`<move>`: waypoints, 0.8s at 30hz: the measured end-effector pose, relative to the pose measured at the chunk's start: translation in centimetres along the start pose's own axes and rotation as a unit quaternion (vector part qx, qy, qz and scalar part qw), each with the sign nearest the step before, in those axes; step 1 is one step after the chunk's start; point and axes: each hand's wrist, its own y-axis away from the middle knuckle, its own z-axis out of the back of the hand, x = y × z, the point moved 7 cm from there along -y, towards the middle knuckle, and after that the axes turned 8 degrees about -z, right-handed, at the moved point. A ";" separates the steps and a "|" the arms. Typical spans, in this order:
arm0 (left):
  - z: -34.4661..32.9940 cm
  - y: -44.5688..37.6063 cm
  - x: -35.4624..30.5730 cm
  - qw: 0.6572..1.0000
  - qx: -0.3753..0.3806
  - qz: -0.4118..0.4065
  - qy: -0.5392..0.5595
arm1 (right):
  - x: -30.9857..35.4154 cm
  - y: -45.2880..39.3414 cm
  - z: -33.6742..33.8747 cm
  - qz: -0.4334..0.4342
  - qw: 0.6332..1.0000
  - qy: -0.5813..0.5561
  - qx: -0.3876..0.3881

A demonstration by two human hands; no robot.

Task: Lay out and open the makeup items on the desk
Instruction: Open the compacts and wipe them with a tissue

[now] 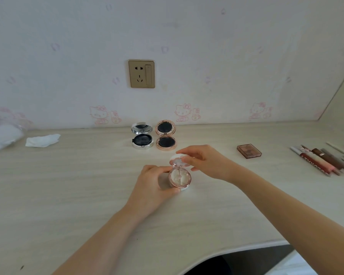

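A round pink and white compact point(179, 178) stands in the middle of the pale desk point(68, 185) with its lid raised. My left hand point(154, 182) grips its base from the left. My right hand point(204, 160) pinches the lid from the right and above. Behind them, near the wall, a silver compact point(142, 138) and a rose-gold compact point(165, 137) lie open side by side, each showing a dark puff. A closed brown eyeshadow palette point(249, 151) lies to the right.
Several lip glosses and pencils point(322, 160) lie in a row at the desk's right edge. A crumpled white tissue point(42, 140) and a plastic-wrapped white roll point(3, 136) sit at the far left. A gold wall socket point(141, 74) is above the compacts. The desk's front edge curves inward at lower right.
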 end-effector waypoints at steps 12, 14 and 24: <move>-0.8 0.1 0.4 1.000 0.030 0.001 0.008 | -0.4 -0.8 -0.1 -0.001 1.000 0.006 -0.022; -1.0 0.1 0.5 0.999 0.034 0.002 0.003 | -0.4 -0.8 -0.3 -0.002 1.000 0.009 -0.021; -1.3 0.0 1.1 0.998 0.050 -0.012 -0.027 | 0.0 -1.5 -0.2 -0.014 0.999 0.029 -0.040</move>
